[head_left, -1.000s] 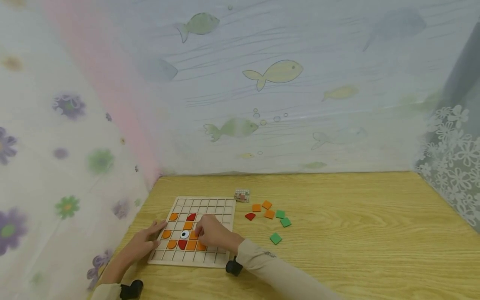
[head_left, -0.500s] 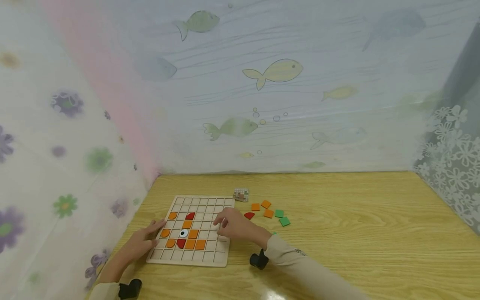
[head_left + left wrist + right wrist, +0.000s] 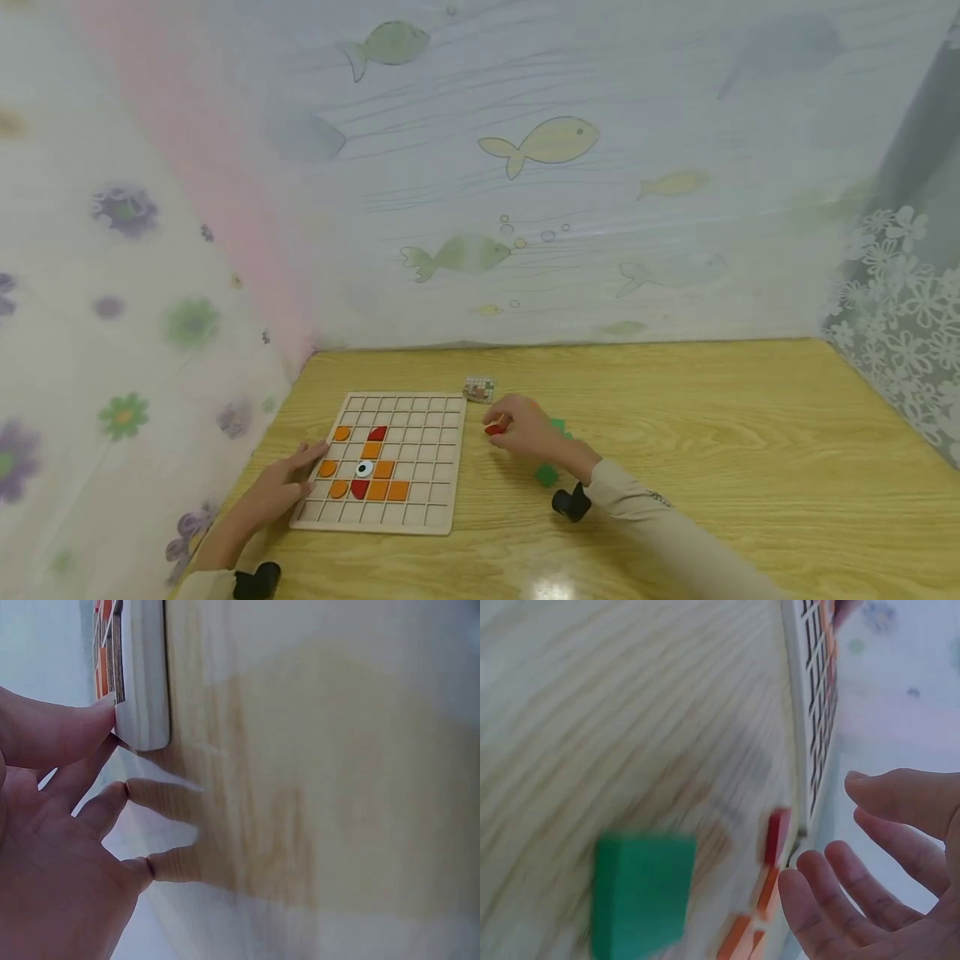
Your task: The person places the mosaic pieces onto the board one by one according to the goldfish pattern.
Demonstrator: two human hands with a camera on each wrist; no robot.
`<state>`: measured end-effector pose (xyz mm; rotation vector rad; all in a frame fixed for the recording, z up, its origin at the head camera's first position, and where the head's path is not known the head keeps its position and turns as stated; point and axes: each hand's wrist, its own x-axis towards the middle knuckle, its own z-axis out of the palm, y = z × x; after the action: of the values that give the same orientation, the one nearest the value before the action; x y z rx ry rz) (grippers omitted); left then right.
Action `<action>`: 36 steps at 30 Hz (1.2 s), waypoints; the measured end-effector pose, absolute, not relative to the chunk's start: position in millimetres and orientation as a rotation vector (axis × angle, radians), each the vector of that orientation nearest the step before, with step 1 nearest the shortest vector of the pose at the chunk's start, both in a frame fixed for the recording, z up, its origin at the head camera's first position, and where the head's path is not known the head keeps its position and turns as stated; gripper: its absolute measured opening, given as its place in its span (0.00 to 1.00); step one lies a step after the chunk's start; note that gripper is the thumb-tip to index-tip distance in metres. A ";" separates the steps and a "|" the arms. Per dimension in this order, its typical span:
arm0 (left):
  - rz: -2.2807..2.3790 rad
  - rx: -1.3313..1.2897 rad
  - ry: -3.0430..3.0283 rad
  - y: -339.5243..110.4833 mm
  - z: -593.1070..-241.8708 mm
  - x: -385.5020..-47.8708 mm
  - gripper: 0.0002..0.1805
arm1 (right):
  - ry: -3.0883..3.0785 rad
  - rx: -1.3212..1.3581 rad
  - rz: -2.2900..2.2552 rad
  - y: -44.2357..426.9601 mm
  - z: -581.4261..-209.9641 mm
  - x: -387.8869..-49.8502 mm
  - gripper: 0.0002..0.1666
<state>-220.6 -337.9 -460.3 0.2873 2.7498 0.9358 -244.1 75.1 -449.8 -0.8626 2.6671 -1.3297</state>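
A wooden grid board (image 3: 431,510) lies at the table's left, with orange squares (image 3: 377,490), orange round pieces (image 3: 339,489), red quarter-round pieces (image 3: 378,433) and a white eye piece (image 3: 364,468) in its cells. My left hand (image 3: 272,492) rests against the board's left edge, thumb and fingers touching it. Right of the board, my right hand (image 3: 527,432) hovers over a loose red quarter-round piece (image 3: 494,430). In the right wrist view, thumb and fingers are spread apart, and the red piece (image 3: 777,835) lies on the table, clear of them.
Loose green squares (image 3: 547,475) lie beside and partly behind the right hand. Loose orange pieces (image 3: 767,891) are mostly hidden by it in the head view. A small patterned card (image 3: 479,389) sits at the board's far right corner. Printed curtains stand behind and left.
My right hand has left the orange squares on the board and moved right to the loose pieces. The orange square it was touching stays in its cell. The left hand keeps its place.
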 end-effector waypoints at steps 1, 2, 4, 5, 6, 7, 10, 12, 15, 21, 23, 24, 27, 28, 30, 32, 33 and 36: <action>0.940 0.290 2.748 -338.2 -460.3 -220.3 0.35 | 2.692 -0.872 -1.319 78.4 -449.4 -244.9 0.12; 0.944 0.292 2.747 -338.4 -460.2 -220.1 0.35 | 2.706 -0.868 -1.308 81.6 -448.6 -245.3 0.13; 0.950 0.288 2.744 -338.5 -460.1 -219.4 0.35 | 2.720 -0.874 -1.288 87.4 -447.5 -246.2 0.13; 0.955 0.285 2.740 -338.4 -460.0 -219.1 0.35 | 2.724 -0.873 -1.274 90.2 -447.9 -246.7 0.13; 0.959 0.282 2.735 -338.2 -459.8 -218.8 0.35 | 2.728 -0.871 -1.264 93.0 -448.3 -246.9 0.13; 0.964 0.280 2.731 -337.9 -459.8 -218.6 0.35 | 2.736 -0.869 -1.252 95.9 -449.2 -247.2 0.13; 0.969 0.279 2.731 -337.1 -460.1 -218.8 0.35 | 2.762 -0.860 -1.223 104.9 -452.4 -247.0 0.12; 0.970 0.291 2.738 -336.9 -460.5 -219.5 0.35 | 2.778 -0.848 -1.208 111.0 -455.2 -246.7 0.12; 0.964 0.302 2.744 -337.2 -460.8 -220.1 0.35 | 2.800 -0.833 -1.194 119.0 -458.7 -246.5 0.12; 0.954 0.283 2.738 -337.1 -458.1 -218.2 0.35 | 2.817 -0.763 -1.183 127.5 -461.0 -247.1 0.14; 0.952 0.282 2.738 -336.7 -457.6 -218.1 0.35 | 2.830 -0.753 -1.166 129.3 -461.5 -247.5 0.14; 0.949 0.287 2.741 -336.5 -457.6 -218.4 0.35 | 2.839 -0.760 -1.152 130.1 -461.8 -247.7 0.14; 0.946 0.309 2.749 -335.9 -457.7 -219.3 0.35 | 2.868 -0.749 -1.122 130.4 -462.5 -247.9 0.13; 0.945 0.312 2.751 -335.7 -457.8 -219.6 0.35 | 2.875 -0.744 -1.118 130.0 -462.5 -247.9 0.13; 0.950 0.316 2.748 -335.6 -457.6 -219.9 0.35 | 2.888 -0.734 -1.115 128.7 -462.9 -248.2 0.12; 0.951 0.311 2.741 -335.6 -457.4 -219.8 0.35 | 2.901 -0.722 -1.120 127.2 -463.6 -248.7 0.11; 0.948 0.308 2.740 -335.7 -457.3 -219.6 0.35 | 2.905 -0.720 -1.126 126.6 -464.0 -248.9 0.11; 0.947 0.301 2.737 -336.1 -457.1 -219.0 0.35 | 2.917 -0.720 -1.139 124.9 -465.5 -249.2 0.09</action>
<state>-219.0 -336.1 -457.1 0.3008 2.7373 0.9466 -249.2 124.9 -465.5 -0.7199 2.9168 -1.1394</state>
